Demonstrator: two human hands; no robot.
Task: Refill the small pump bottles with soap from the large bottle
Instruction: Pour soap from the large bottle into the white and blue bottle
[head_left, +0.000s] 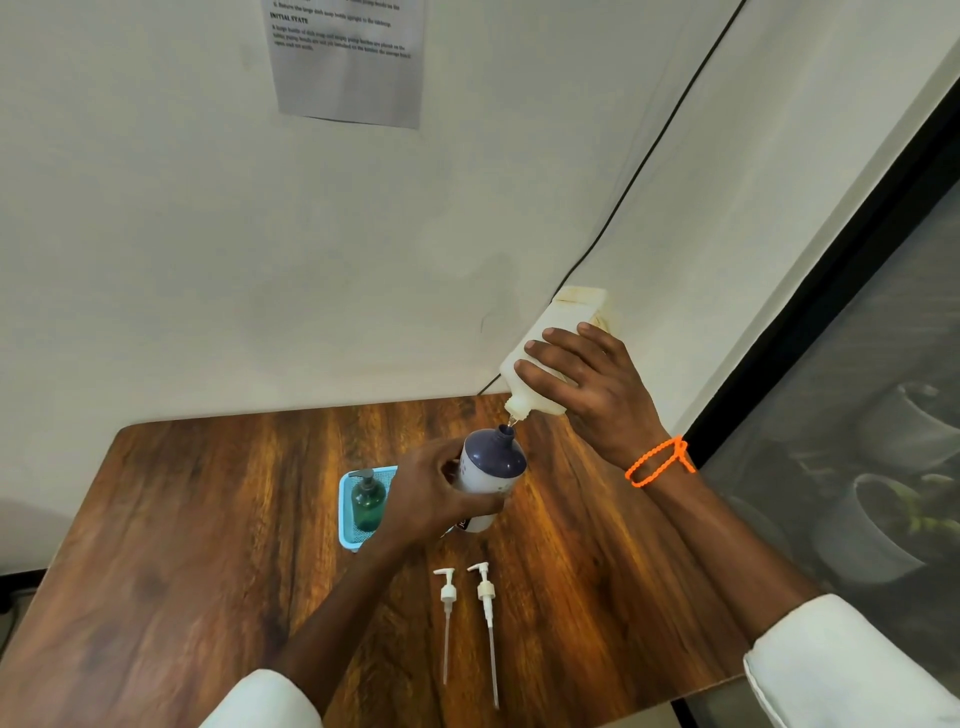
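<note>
— Two pumps (470, 618) lie side by side on the wooden table (182, 519), tubes pointing at the near edge, parked clear of the pouring. Start from the left, what have we got?

— A green bottle (368, 504), pump on, standing in the blue tray (347, 540), apart from the action; I'd judge it's either done or waiting. Next, the left hand (436, 493) curls round the small white bottle with the dark top (488, 473), tilting its open neck up to meet the spout.

— And on the right?

— The right hand (582, 384) has fingers wrapped over the big soap bottle (556, 348), upended, nozzle just above that neck. Steep angle so the soap runs; whether it's flowing, I can't tell.

— Room to work?

— Plenty of bare wood to the left. Tighter on the right: the wall and a black cable (649, 156) sit close behind the big bottle, and the table's right edge is near the forearm.
</note>
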